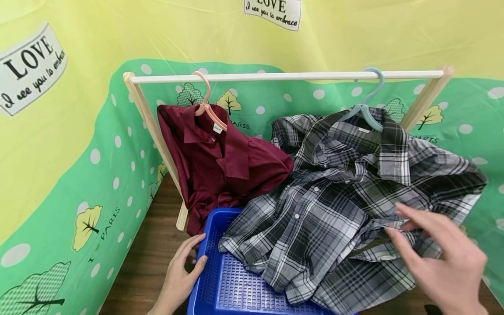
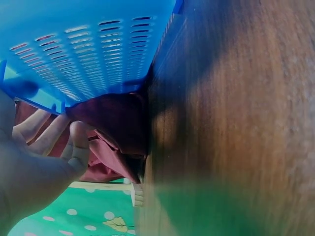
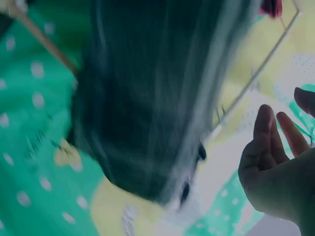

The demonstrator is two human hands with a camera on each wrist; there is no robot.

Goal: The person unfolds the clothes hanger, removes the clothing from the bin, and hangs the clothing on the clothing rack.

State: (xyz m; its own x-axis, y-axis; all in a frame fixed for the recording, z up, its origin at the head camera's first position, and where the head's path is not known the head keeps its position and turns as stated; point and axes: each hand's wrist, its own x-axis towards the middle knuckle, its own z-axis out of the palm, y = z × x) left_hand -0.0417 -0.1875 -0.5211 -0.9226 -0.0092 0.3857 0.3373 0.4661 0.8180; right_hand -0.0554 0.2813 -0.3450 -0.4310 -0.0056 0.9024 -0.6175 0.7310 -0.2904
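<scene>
My left hand (image 1: 179, 275) is at the left side of a blue plastic basket (image 1: 202, 262), its index finger and thumb tips touching the rim. In the left wrist view its fingers lie loosely bent beside the basket wall (image 2: 93, 44). A black, grey and white plaid shirt (image 1: 307, 214) hangs from a light blue hanger (image 1: 370, 116), its lower part draped over the basket. My right hand (image 1: 445, 258) hovers by the shirt's right side, fingers spread and slightly curved. The right wrist view shows that hand (image 3: 275, 167) apart from the blurred shirt (image 3: 147, 98), holding nothing.
A white rod (image 1: 275, 76) on wooden posts (image 1: 153, 127) carries both hangers. On its left, a maroon shirt (image 1: 236, 153) hangs from a pink hanger (image 1: 204, 107), its hem behind the basket. Printed cloth (image 1: 98, 166) surrounds the brown wood-grain surface (image 1: 145, 258).
</scene>
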